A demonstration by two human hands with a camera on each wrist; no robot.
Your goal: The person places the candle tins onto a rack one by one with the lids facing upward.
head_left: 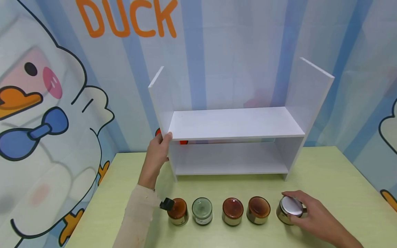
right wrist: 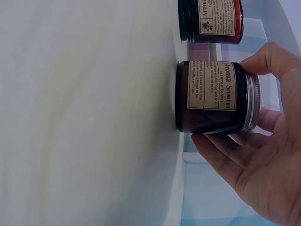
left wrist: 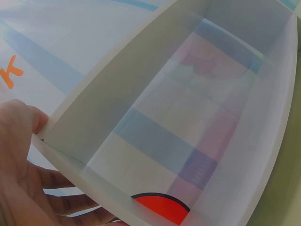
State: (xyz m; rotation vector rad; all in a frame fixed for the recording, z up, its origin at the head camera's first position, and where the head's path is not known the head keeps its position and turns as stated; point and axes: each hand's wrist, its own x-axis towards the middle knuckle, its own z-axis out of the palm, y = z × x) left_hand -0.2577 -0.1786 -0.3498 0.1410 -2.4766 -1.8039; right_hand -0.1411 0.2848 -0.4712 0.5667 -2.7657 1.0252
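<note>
A white two-tier shelf [head_left: 235, 124] stands at the back of the pale green table [head_left: 341, 179]. My left hand [head_left: 159, 148] grips its left side panel, thumb on the front edge; the left wrist view shows the shelf [left wrist: 141, 94] from inside with my left hand [left wrist: 23, 165] around the panel. My right hand [head_left: 305, 210] curls round a silver-lidded amber candle jar [head_left: 289, 209] standing at the right end of a row of jars. The right wrist view shows my fingers [right wrist: 225, 155] wrapped round this labelled jar [right wrist: 211, 96].
Several other jars stand in the row: two amber ones [head_left: 245, 210], a clear greenish one [head_left: 202, 210] and an amber one [head_left: 178, 210] beside a black wrist strap. Behind the shelf hangs a duck-print backdrop [head_left: 46, 86]. Another jar [right wrist: 211, 21] appears beyond the held one.
</note>
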